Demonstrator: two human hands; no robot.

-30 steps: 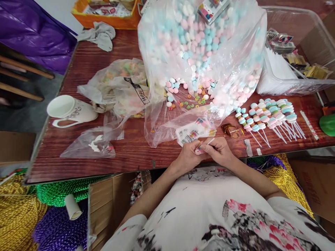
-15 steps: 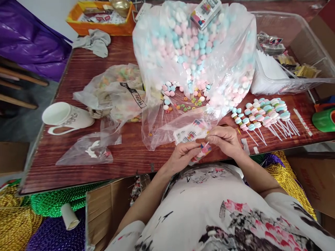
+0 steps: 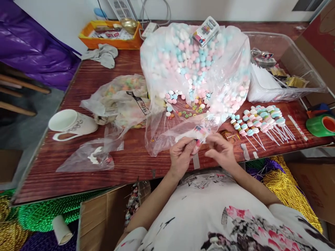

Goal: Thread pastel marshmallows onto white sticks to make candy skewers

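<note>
Readable text: a black strip on the crumpled bag (image 3: 123, 101) starts "HAPPY", the rest unreadable; the mug (image 3: 73, 122) script is illegible. Small clear packet (image 3: 196, 138) with colour-printed card, at the table (image 3: 78, 83) front edge by the big candy bag (image 3: 193, 69). Left hand (image 3: 181, 155) grip pinches the packet, fingers curled; right hand (image 3: 221, 150) is beside it, fingers bent, grip state unclear.

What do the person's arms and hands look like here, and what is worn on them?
Both forearms are bare. The left hand and right hand wear no gloves; I can make out no rings or watch. Short white sleeves with black ink-like strokes belong to a white top printed with red and grey flowers.
</note>
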